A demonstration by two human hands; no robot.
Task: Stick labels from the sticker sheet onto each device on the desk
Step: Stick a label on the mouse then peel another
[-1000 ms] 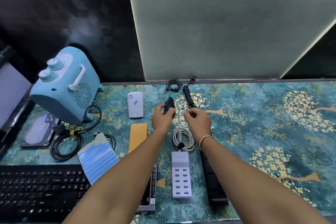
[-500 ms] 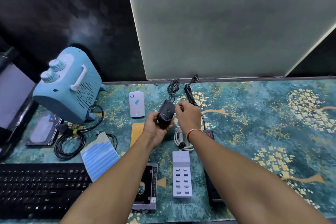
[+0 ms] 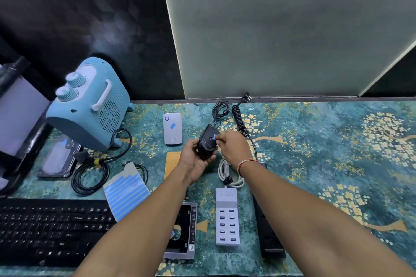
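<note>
The desk [image 3: 315,141], under a teal flowered cover, carries the whole spread. At about ten o'clock stands the pale blue heater [image 3: 87,105]; at eight o'clock lies the black keyboard [image 3: 51,231], and beside it, toward seven o'clock, the sticker sheet [image 3: 126,193] with its rows of blue strips. Near six o'clock sits the grey charging hub [image 3: 227,218], with the black power strip [image 3: 267,231] just to its right. The white power bank [image 3: 172,128], at eleven o'clock from the hands, already wears a blue label.

At the centre is the step in hand: labelling the black mouse [image 3: 207,141]. The left hand [image 3: 193,159] cups the mouse from below, palm up, fingers curled round its body, lifting it off the desk. The right hand [image 3: 231,146] reaches in from three o'clock, wrist bent down, fingertips pinched on a small blue label [image 3: 215,136] against the mouse's top.

Next, by my judgement, the label wants pressing flat and rubbing down before the mouse goes back and a fresh strip is peeled for an unlabelled device, perhaps the hub.
</note>
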